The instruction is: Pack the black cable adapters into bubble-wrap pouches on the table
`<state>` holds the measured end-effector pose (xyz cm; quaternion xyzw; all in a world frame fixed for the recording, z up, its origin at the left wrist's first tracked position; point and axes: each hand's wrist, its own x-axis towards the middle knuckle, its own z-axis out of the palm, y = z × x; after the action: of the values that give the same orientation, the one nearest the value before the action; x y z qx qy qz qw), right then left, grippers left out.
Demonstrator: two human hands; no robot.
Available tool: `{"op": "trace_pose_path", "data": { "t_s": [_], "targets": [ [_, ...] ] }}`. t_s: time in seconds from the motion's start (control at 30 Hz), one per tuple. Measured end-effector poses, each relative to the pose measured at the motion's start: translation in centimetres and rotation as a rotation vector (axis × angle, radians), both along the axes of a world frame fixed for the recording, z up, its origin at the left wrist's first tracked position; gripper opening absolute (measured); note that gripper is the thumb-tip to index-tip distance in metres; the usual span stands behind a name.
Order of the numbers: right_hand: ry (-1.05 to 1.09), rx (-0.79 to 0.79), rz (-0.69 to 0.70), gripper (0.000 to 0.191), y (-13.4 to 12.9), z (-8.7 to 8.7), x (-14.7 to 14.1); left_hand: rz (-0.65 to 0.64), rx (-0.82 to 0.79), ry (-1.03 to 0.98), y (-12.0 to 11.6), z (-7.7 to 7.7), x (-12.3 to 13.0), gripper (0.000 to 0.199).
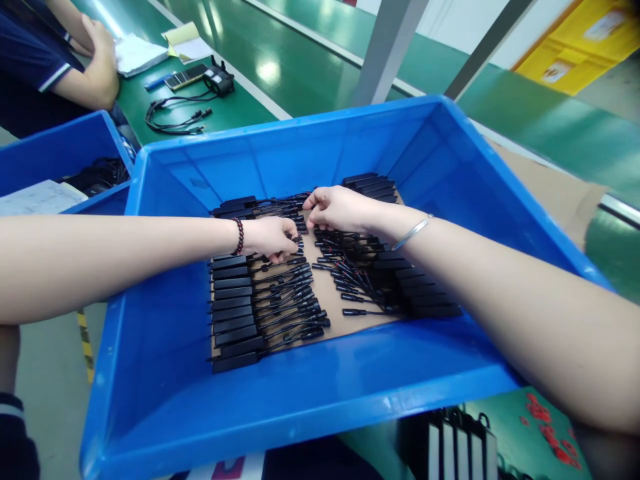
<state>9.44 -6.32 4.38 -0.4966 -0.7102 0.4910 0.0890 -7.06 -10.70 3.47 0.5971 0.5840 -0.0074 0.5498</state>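
Note:
Inside a large blue bin (285,400), two rows of black box-shaped modules (233,325) with short cables lie on a sheet of cardboard (333,325). Their cable connectors (313,313) point toward the middle. My left hand (273,239), wearing a beaded bracelet, is closed over the left row, with dark cable ends at its curled fingertips. Just above and right of it, my right hand (343,208), with a silver bangle, is bent in a pinch by the far cable ends. Whatever its fingers hold is too small to make out. My right forearm hides part of the right row.
Beyond the bin, a green bench (240,107) carries coiled black cables (173,117), a phone (186,77) and papers (140,55). A person's arm (95,73) rests there. Another blue bin (60,143) stands left. Red rings (553,437) and black-and-white pieces (463,447) lie lower right.

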Motion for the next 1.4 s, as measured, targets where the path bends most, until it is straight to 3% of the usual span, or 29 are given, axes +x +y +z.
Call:
{"op": "trace_pose_path", "data": {
  "t_s": [0.17, 0.33, 0.6, 1.2, 1.4],
  "targets": [
    [0.059, 0.02, 0.099, 0.009, -0.4, -1.4, -0.1, 0.111, 0.046, -0.045, 0.0, -0.5, -0.1, 0.006],
    [0.09, 0.035, 0.112, 0.006, -0.5, -2.8, -0.3, 0.167, 0.091, -0.031, -0.1, -0.5, -0.1, 0.009],
    [0.139, -0.127, 0.051, 0.014, -0.9, -2.6, -0.7, 0.239, 0.059, -0.072, 0.1, -0.7, 0.0, 0.012],
    [0.016, -0.094, 0.103, 0.009, -1.2, -2.1, -0.7, 0.196, 0.164, -0.054, 0.1, -1.9, -0.5, 0.011],
    [-0.029, -0.063, 0.132, 0.006, -1.4, -2.1, -0.6, 0.232, 0.143, -0.056, 0.1, -1.4, -0.3, 0.011]
  ]
}}
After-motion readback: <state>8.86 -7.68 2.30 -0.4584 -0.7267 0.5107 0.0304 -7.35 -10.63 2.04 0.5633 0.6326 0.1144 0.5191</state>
